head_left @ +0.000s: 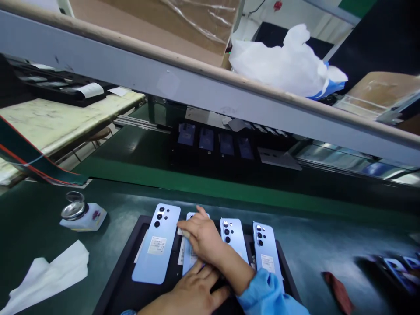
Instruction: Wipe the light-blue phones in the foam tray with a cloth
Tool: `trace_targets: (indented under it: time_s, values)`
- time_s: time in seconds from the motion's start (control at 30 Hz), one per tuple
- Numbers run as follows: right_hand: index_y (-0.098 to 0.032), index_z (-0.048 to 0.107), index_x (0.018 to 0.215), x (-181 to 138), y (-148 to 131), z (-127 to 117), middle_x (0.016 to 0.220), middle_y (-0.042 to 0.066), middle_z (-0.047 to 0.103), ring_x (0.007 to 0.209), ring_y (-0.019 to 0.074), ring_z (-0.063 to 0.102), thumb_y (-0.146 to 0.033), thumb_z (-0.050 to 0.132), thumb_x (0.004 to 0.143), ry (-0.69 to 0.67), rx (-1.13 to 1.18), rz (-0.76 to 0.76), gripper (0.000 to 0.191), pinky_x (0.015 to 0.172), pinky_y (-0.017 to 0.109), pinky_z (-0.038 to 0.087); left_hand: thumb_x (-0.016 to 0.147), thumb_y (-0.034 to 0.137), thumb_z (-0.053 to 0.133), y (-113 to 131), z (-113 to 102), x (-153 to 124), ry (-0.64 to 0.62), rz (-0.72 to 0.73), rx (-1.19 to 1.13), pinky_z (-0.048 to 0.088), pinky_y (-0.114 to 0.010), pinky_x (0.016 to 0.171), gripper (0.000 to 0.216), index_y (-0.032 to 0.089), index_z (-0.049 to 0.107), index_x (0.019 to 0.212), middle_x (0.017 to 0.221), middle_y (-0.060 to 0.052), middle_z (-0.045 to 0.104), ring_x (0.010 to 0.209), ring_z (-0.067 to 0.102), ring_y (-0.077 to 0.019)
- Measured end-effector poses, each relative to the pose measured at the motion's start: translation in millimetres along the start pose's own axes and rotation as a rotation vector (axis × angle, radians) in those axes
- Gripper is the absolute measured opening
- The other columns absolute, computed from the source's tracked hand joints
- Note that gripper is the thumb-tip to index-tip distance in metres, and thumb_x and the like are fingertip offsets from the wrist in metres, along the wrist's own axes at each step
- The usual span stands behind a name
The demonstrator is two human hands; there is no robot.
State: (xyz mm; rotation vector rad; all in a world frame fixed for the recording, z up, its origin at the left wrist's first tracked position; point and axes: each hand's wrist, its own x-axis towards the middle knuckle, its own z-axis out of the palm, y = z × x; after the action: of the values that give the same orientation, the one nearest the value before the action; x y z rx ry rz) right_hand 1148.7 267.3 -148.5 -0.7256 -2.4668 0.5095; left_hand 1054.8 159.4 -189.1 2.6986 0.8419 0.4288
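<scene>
Phone (187, 263), second from left in the black tray (123, 286), lies right under both hands! The right hand (201, 238) covers its camera end; the left hand (195, 292) reaches over its lower end. Clamped or merely resting? Can't tell for either. The right forearm (238, 271) cuts across, blocking part of the third phone (234, 234). Out left: bottle (92, 217) and white tissue (57, 273)!

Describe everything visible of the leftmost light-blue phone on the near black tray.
The light-blue rectangular phone lies back up, slanted, over the black tray. Its glossy back has three large dark lenses in a column, smaller ones beside, and a white printed label. The right hand is close; contact is unclear.
</scene>
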Motion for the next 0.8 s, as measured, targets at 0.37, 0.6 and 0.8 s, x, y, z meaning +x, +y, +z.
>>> trace_targets:
  time_s: [0.37,0.6,0.8]
  values:
    - [-0.023,0.063,0.113,-36.6,-1.2,-4.7,0.083,0.001,0.07,0.077,0.0167,0.06,-0.004,0.049,0.085,0.109,-0.013,-0.072,0.037,0.117,0.055,0.024,0.101,0.04,0.049,0.6,1.3,2.4,0.031,-0.043,0.009,0.048,-0.043,0.103,0.036,0.035,0.055,0.136,0.14,-0.008,0.058,0.127,0.056,-0.0293]
    - [-0.023,0.064,0.106,17.9,12.8,4.9,0.089,0.002,0.072,0.082,0.0184,0.063,-0.012,0.055,0.089,0.194,0.019,0.059,0.022,0.113,0.06,0.027,0.102,0.036,0.048,1.0,-9.2,0.1,0.002,-0.015,-0.006,0.04,-0.055,0.11,0.042,0.032,0.045,0.144,0.147,-0.014,0.05,0.138,0.044,-0.0315]
    - [-0.024,0.06,0.108,-28.5,8.1,-1.7,0.09,0.002,0.069,0.082,0.0188,0.062,-0.01,0.048,0.09,0.229,-0.024,0.123,0.026,0.112,0.061,0.029,0.101,0.033,0.049,-0.8,-11.9,5.6,-0.065,-0.014,-0.014,0.043,-0.056,0.107,0.037,0.027,0.052,0.138,0.141,-0.017,0.055,0.134,0.048,-0.035]
